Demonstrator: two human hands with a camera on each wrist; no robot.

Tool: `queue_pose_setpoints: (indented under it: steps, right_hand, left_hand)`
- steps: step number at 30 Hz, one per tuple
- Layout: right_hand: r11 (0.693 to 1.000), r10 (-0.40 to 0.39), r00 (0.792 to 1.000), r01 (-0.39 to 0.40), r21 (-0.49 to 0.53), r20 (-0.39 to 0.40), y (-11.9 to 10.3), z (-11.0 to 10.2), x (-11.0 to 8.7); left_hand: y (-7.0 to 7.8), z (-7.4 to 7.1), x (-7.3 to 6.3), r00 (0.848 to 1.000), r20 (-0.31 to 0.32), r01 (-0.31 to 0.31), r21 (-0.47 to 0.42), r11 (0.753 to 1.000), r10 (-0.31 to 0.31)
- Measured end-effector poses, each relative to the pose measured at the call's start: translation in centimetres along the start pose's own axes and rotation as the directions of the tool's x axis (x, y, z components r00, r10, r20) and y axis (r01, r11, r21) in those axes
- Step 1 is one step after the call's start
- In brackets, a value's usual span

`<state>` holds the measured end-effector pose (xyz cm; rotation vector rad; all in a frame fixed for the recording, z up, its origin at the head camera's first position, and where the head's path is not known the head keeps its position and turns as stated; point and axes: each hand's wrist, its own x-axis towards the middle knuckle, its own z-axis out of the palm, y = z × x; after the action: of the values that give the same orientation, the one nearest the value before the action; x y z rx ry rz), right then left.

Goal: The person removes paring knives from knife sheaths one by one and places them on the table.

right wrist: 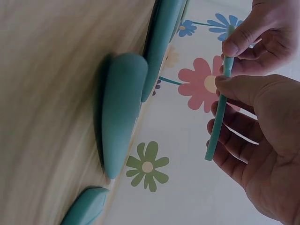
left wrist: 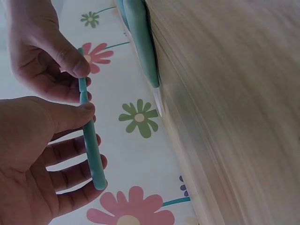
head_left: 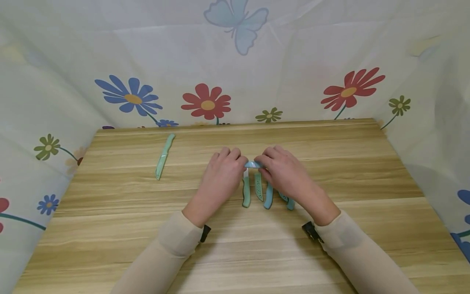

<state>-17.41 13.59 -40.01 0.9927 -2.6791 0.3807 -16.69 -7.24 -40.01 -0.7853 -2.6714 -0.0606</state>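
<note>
Between both hands, raised over the table, is a light-blue paring knife [head_left: 252,164] with its sheath [right wrist: 216,133]. My left hand [head_left: 225,173] pinches the rounded handle [left wrist: 95,161], thumb on one side and fingers on the other. The flat sheath end is gripped the same way by my right hand [head_left: 286,171]; the blade is hidden. Below the hands lie a green knife [head_left: 246,194] with a white blade, a green sheath [head_left: 259,188] with raised lettering and a blue knife [head_left: 269,198]. Partly under my right hand are a blue sheath [head_left: 283,197] and another blue handle [head_left: 291,204].
A green knife in its sheath [head_left: 165,157] lies apart at the table's left. The wood-grain table [head_left: 110,228] meets a white flower-print curtain [head_left: 293,81] at the back and sides. Dark wrist bands [head_left: 310,232] sit at both cuffs.
</note>
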Motion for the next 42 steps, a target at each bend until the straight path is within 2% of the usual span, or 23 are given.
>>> queue_pose_setpoints:
  steps: [4,12,28,42]
  right_hand:
    - [1.0,0.001,1.0,-0.001,0.005,0.0,0.05,0.1,-0.01]
    - [1.0,0.005,1.0,-0.005,0.014,-0.008,0.17,0.18,-0.02]
    - [1.0,-0.013,1.0,0.013,0.01,-0.005,0.23,0.18,0.01]
    - [1.0,0.01,1.0,-0.01,0.019,0.006,0.37,0.27,-0.04]
  left_hand:
    - [0.1,-0.12,-0.01,1.0,0.015,0.006,-0.009,1.0,-0.006]
    - [0.09,-0.09,-0.11,1.0,0.0,0.003,-0.019,1.0,-0.003]
    - [-0.06,-0.16,-0.15,1.0,0.012,0.015,-0.034,0.999,-0.015]
    - [-0.02,-0.28,-0.16,0.998,0.051,0.038,-0.032,0.999,-0.036]
